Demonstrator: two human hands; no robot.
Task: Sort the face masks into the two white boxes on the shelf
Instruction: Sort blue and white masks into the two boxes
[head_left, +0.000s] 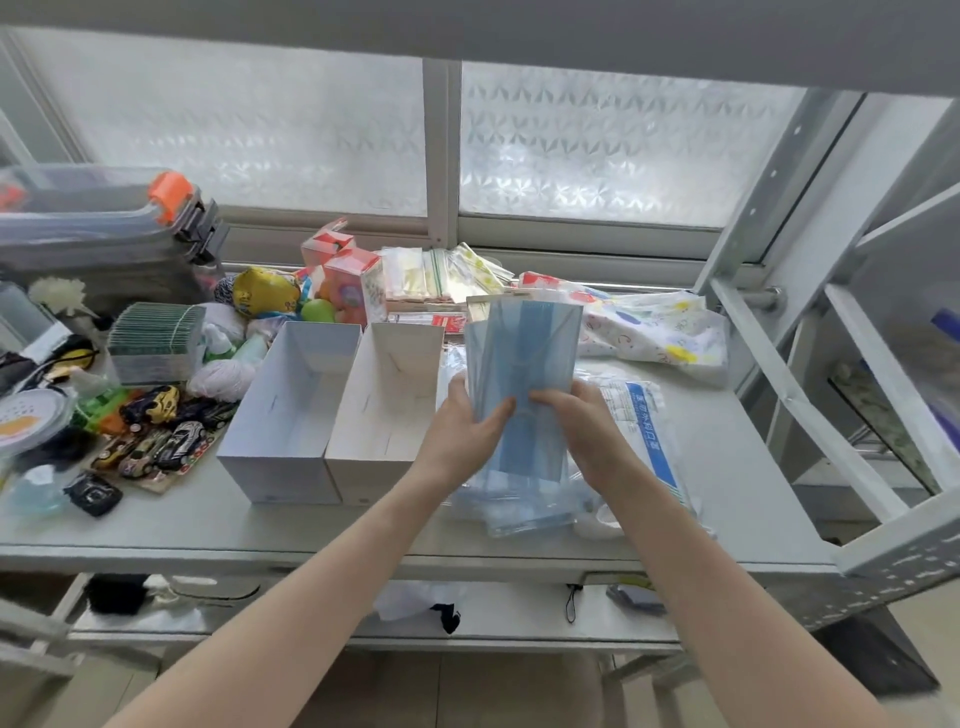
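Observation:
A stack of blue face masks (524, 348) stands upright between my hands, just right of the boxes. My left hand (462, 421) grips its lower left edge, thumb across the front. My right hand (576, 421) holds the lower right edge. More blue masks in clear wrap (519, 506) lie flat on the shelf beneath. Two open white boxes stand side by side left of the masks: the left box (283, 410) and the right box (384, 400). Both look empty inside.
A printed mask packet (649, 421) lies right of my hands. Toy cars (156, 436), bottles, a green card stack (156, 343) and a plastic bin (98, 228) crowd the shelf's left. Pink cartons and zip bags (441, 275) sit behind. A slanted metal brace (800, 405) crosses the right side.

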